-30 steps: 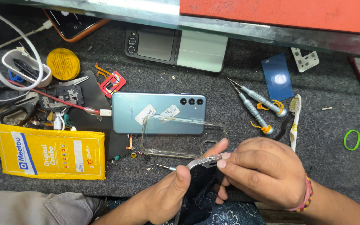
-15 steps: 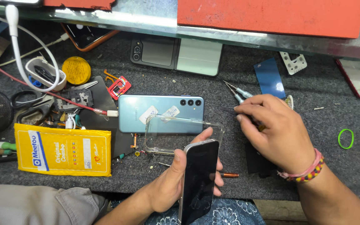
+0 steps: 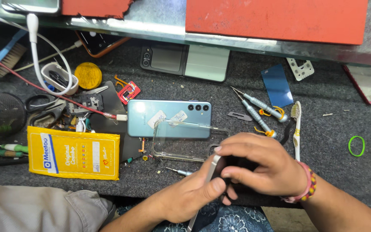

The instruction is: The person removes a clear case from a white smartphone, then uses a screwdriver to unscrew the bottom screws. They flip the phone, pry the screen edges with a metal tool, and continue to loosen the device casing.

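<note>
Gripping a slim phone (image 3: 208, 180) edge-on at the near edge of the table (image 3: 336, 167), both hands meet just in front of the person's lap in the head view, the only view given. The left hand (image 3: 190, 195) comes up from below and closes around the lower part of the phone, thumb pressed against its side, which seems to steady the device so it does not twist. The right hand (image 3: 258, 165) reaches in from the right and curls over the top end, fingertips pinched on the upper edge; this hand is closed on the phone too, and its palm hides most of the screen side. So the phone sits between the two hands, touching both, lifted off the grey mat. Just beyond the knuckles lies a clear phone case (image 3: 185, 139), empty and flat, partly overlapping a blue-green phone (image 3: 168, 118) lying back-up with its cameras showing. To the right, two small screwdrivers (image 3: 256, 109) and a toothbrush (image 3: 296, 126) lie near the right hand, within easy reach. A yellow packet (image 3: 74, 152) lies well to the left, apart from both hands.
</note>
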